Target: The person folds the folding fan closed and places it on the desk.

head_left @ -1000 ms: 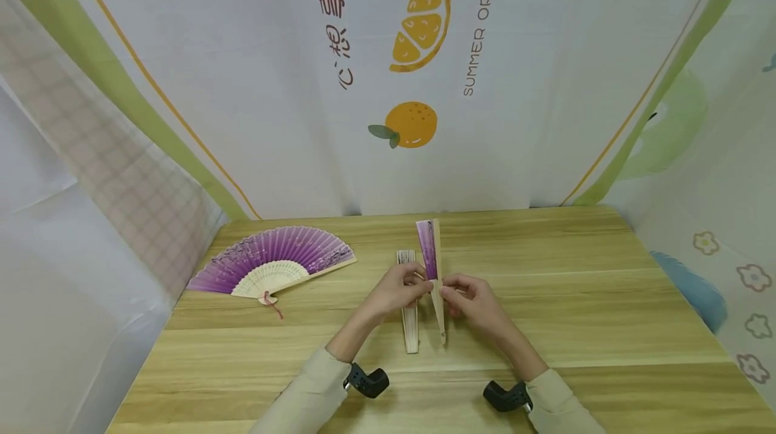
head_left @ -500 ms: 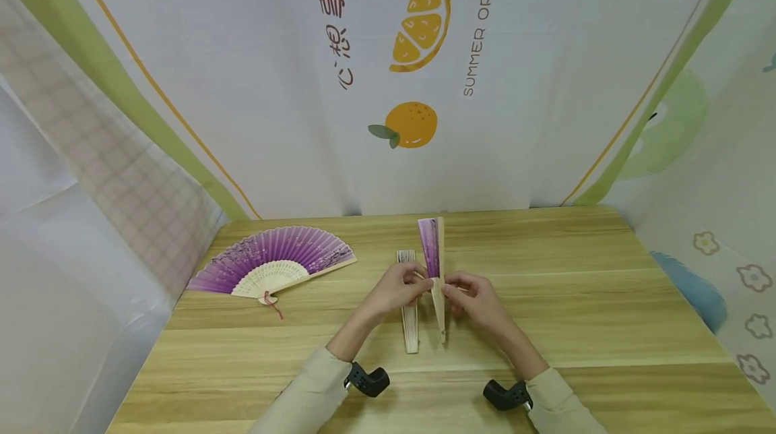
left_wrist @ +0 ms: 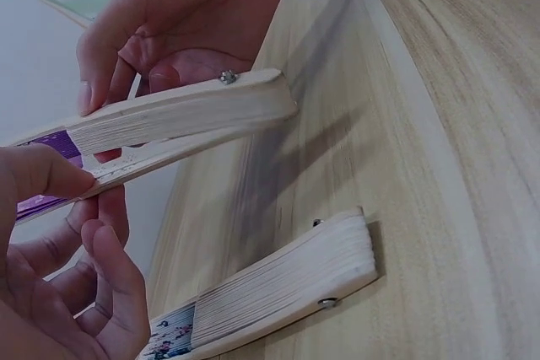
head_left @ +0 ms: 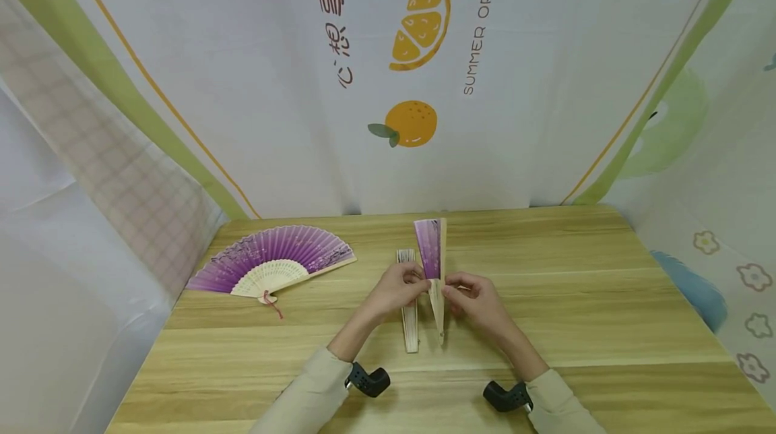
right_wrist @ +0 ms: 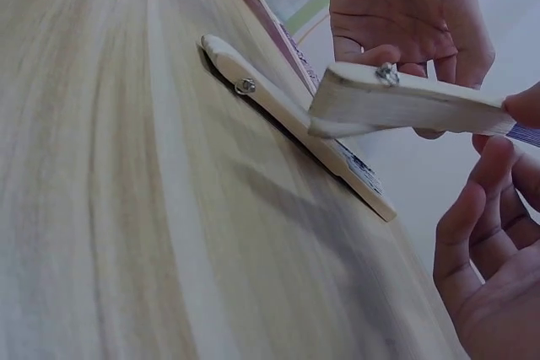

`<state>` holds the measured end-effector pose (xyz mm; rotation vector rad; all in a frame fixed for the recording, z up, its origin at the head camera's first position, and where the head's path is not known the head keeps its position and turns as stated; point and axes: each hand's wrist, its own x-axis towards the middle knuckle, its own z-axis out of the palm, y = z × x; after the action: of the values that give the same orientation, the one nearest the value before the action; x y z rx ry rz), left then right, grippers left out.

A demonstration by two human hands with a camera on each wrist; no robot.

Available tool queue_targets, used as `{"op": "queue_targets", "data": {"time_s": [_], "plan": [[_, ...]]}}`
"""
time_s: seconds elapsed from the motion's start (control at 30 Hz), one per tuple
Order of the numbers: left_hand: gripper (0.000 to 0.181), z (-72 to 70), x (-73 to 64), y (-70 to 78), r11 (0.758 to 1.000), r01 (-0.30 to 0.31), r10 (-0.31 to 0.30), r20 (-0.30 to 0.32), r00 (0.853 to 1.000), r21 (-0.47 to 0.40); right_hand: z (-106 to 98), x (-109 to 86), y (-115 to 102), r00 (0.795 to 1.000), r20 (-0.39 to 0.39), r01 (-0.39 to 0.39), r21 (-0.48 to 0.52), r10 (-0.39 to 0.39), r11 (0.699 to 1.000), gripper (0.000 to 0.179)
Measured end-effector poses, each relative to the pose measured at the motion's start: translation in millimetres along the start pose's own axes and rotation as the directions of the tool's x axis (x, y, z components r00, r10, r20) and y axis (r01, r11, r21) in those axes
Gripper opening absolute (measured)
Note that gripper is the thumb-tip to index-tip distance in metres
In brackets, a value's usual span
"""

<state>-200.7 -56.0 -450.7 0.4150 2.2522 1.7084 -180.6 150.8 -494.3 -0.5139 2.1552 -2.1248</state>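
Observation:
A purple folding fan (head_left: 429, 249), spread only a little, is held above the table between both hands. My left hand (head_left: 394, 289) pinches its left guard stick between thumb and fingers. On the other side, my right hand (head_left: 475, 296) grips the right guard stick. In the left wrist view the fan's pale ribs (left_wrist: 190, 115) form a narrow V toward the metal-riveted end, raised off the wood. Beneath the left hand lies a second, closed folding fan (head_left: 410, 333) with a patterned leaf (left_wrist: 173, 335); the hand hides its middle in the head view.
To the left, a fully spread purple fan (head_left: 273, 262) with a red tassel (head_left: 275, 309) lies on the wooden table (head_left: 576, 326). A printed cloth (head_left: 497, 151) hangs behind the table's back edge. Each wrist wears a black camera mount (head_left: 368, 381).
The held fan's leaf has spread slightly wider, its left side shifting left and its right guard stick slightly right. Both hands stay almost in place.

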Motion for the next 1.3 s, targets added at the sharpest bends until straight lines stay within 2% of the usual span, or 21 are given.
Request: {"op": "queue_targets", "data": {"time_s": [0.57,0.77,0.93,1.07,1.3], "plan": [[0.008,1.1,0.1,4.1,1.0,0.002,-0.002,0.025,1.0,-0.004,-2.3,-0.4,-1.9,0.986,0.062,0.159,-0.091,-0.154,0.983,0.014],[0.01,-1.1,-0.5,5.0,1.0,-0.031,0.031,0.027,0.999,0.005,-1.6,-0.8,-4.8,0.99,0.041,0.135,-0.094,-0.132,0.986,0.013],[0.009,-3.1,-0.7,4.7,0.999,-0.046,0.046,0.061,0.997,0.006,-0.8,-0.5,-5.5,0.997,0.035,0.072,-0.101,-0.069,0.992,0.016],[0.009,-3.6,-1.4,4.0,0.999,-0.05,0.049,0.063,0.997,0.007,-1.0,-0.4,-4.8,0.999,0.044,0.026,-0.091,-0.022,0.996,0.017],[0.011,-3.1,-3.4,5.7,0.999,-0.04,0.039,0.054,0.998,0.016,-0.7,-0.5,-5.4,0.999,0.049,0.024,-0.098,-0.019,0.995,0.013]]}}
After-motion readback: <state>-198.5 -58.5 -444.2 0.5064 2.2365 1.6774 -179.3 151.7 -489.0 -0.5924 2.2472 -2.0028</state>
